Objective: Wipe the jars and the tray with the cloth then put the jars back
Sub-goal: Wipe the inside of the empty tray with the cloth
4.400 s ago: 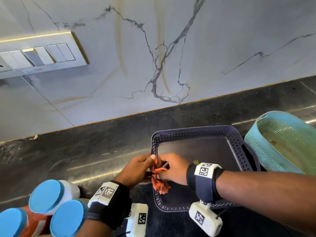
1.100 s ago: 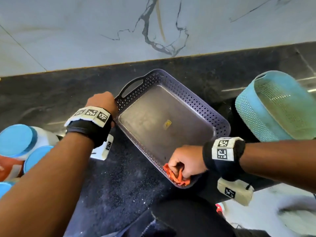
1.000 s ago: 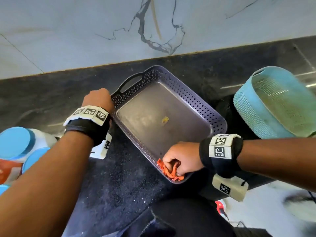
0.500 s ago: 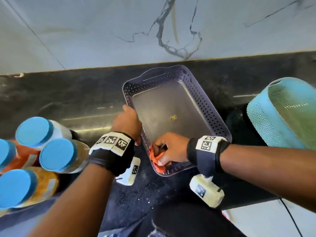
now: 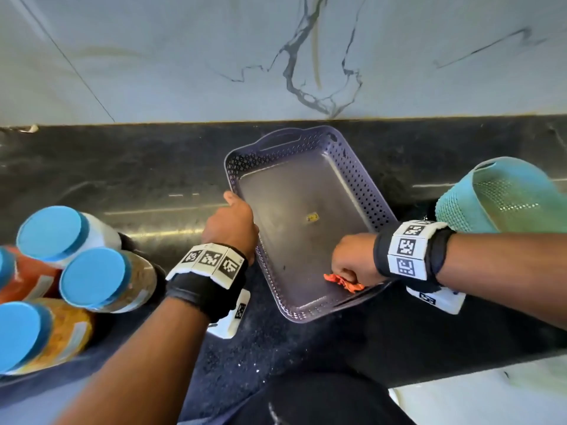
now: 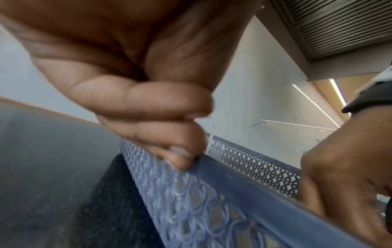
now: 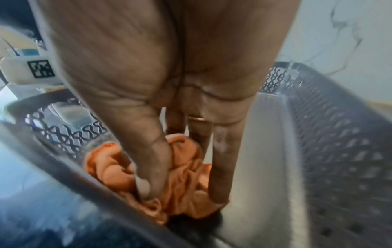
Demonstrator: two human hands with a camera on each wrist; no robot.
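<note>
Left hand (image 5: 230, 223) curls round the perforated plastic tray (image 5: 362, 179) rim at its left edge. Right hand (image 5: 356, 259) presses crumpled orange cloth (image 5: 340, 280) into the tray's near right corner, thumb and fingers clamping it.

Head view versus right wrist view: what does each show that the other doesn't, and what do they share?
Head only: four blue-lidded jars standing left of the tray on the counter, a teal basket at right, the left hand holding the tray's left rim, and a small yellow sticker on the tray floor.

Right wrist only: the grip itself, thumb and fingers pressed into the bunched cloth, and a ring.

Both: the right hand working the orange cloth in the near corner of the tray.
</note>
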